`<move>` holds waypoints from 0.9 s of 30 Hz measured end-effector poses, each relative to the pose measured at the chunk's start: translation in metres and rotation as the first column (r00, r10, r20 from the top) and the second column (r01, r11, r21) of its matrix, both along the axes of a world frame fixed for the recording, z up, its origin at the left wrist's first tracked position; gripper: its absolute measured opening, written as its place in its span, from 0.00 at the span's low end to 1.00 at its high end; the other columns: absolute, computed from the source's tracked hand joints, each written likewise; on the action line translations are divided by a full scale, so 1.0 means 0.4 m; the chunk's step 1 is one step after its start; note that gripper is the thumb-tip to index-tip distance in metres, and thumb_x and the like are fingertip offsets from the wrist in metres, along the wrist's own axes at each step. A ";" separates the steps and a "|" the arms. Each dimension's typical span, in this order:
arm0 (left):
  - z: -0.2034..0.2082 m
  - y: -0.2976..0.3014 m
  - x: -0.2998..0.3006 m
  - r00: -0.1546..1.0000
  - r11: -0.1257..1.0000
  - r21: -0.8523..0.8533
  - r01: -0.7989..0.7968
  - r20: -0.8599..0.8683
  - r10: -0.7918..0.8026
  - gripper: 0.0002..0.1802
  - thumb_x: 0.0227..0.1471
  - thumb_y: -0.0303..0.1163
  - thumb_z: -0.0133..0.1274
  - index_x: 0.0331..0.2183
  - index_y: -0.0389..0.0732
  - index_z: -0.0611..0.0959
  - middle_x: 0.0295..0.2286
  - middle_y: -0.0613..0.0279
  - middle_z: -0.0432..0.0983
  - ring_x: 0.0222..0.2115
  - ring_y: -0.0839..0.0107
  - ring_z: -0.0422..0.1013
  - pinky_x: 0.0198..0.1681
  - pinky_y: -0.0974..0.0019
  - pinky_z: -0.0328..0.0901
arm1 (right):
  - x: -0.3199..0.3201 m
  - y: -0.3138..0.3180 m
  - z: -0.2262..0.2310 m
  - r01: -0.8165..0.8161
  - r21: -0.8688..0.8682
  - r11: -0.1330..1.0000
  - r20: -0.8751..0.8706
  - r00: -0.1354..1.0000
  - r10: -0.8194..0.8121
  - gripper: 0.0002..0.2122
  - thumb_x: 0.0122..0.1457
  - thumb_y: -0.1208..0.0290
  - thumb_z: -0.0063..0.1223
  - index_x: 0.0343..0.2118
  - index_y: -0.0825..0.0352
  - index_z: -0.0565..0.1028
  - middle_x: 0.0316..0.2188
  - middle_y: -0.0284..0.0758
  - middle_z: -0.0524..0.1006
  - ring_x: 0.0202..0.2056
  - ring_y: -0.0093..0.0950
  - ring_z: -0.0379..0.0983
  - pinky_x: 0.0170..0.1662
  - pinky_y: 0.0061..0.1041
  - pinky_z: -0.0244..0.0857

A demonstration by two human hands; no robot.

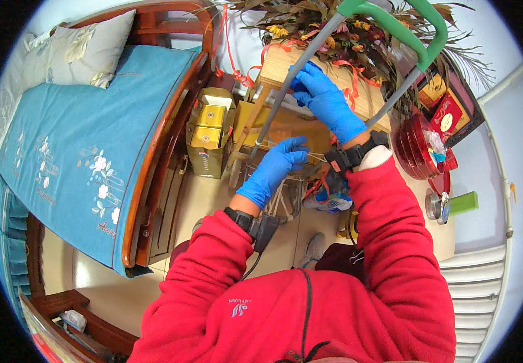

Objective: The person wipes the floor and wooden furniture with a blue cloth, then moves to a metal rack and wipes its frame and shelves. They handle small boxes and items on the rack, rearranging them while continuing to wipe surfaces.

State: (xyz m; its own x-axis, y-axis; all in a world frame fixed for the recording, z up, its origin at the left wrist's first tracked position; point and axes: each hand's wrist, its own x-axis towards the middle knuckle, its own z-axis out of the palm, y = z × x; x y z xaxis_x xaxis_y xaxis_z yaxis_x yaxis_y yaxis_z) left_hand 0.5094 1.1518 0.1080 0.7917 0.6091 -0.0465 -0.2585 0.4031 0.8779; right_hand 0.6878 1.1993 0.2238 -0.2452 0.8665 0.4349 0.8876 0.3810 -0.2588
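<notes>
My right hand [328, 103], in a blue glove, reaches forward over a wooden tabletop [278, 65]. Its fingers close on a dark blue piece, apparently a cloth [298, 85], pressed near a grey metal tube. The tube belongs to a folding cart frame [285, 81] with green handle grips [388, 27], which stands upright between me and the table. Lower and to the left, my left hand [275, 169], also gloved in blue, hovers beside the frame with its fingers apart and nothing visible in them. Whether its fingertips touch the frame is hard to see.
Dried flowers [349, 36] with red ribbon cover the table's back. A carton of gold boxes [212, 130] stands on the floor at left, beside a wooden daybed with a blue cover [98, 145]. Red round trays [415, 145] and a radiator [476, 296] are at right.
</notes>
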 end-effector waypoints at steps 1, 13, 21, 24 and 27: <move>0.000 0.001 0.001 1.000 1.000 0.002 0.006 0.001 -0.006 0.30 0.56 0.34 0.54 0.58 0.40 0.69 0.50 0.57 0.74 0.48 0.67 0.72 0.51 0.64 0.66 | 0.001 -0.013 0.002 -0.027 -0.082 0.996 -0.181 0.983 0.012 0.17 0.53 0.80 0.56 0.47 0.65 0.73 0.45 0.38 0.72 0.43 0.35 0.73 0.47 0.29 0.70; -0.015 0.007 0.000 1.000 1.000 0.009 0.013 0.001 -0.013 0.29 0.58 0.36 0.54 0.59 0.41 0.69 0.51 0.56 0.73 0.48 0.66 0.72 0.51 0.62 0.67 | 0.129 -0.197 -0.040 0.207 0.201 0.958 0.103 0.968 -0.230 0.22 0.60 0.84 0.46 0.58 0.62 0.70 0.57 0.36 0.70 0.53 0.28 0.69 0.55 0.24 0.64; 0.012 0.002 0.001 0.976 0.984 -0.017 -0.177 0.128 0.177 0.35 0.59 0.44 0.54 0.63 0.44 0.62 0.54 0.58 0.70 0.51 0.65 0.70 0.53 0.61 0.66 | 0.037 -0.366 -0.008 0.367 -0.128 0.921 -0.704 0.621 -0.345 0.13 0.65 0.76 0.43 0.51 0.64 0.74 0.44 0.31 0.77 0.44 0.24 0.73 0.46 0.24 0.68; 0.036 -0.008 0.000 0.964 0.987 -0.043 -0.154 0.210 0.160 0.42 0.60 0.48 0.52 0.67 0.48 0.52 0.58 0.58 0.63 0.55 0.65 0.66 0.56 0.60 0.63 | -0.046 -0.422 -0.044 0.231 0.019 0.973 -0.743 0.654 -0.141 0.13 0.66 0.75 0.42 0.51 0.64 0.73 0.46 0.32 0.75 0.46 0.25 0.72 0.50 0.25 0.67; 0.053 -0.035 0.004 0.952 0.999 0.013 0.029 0.303 -0.032 0.50 0.57 0.50 0.55 0.68 0.53 0.44 0.63 0.56 0.54 0.61 0.64 0.56 0.62 0.59 0.54 | -0.104 -0.414 -0.092 0.108 -0.013 0.994 -0.770 0.634 -0.079 0.21 0.62 0.81 0.41 0.58 0.66 0.68 0.54 0.36 0.72 0.55 0.27 0.68 0.60 0.27 0.59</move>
State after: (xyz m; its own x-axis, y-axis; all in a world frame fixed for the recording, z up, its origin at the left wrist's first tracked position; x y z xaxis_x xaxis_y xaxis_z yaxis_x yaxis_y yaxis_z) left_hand 0.5109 1.1378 0.1294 0.7859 0.5839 0.2037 -0.5011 0.4082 0.7631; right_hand 0.6464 1.0337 0.1869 0.2715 0.8482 0.4548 0.4055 0.3277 -0.8533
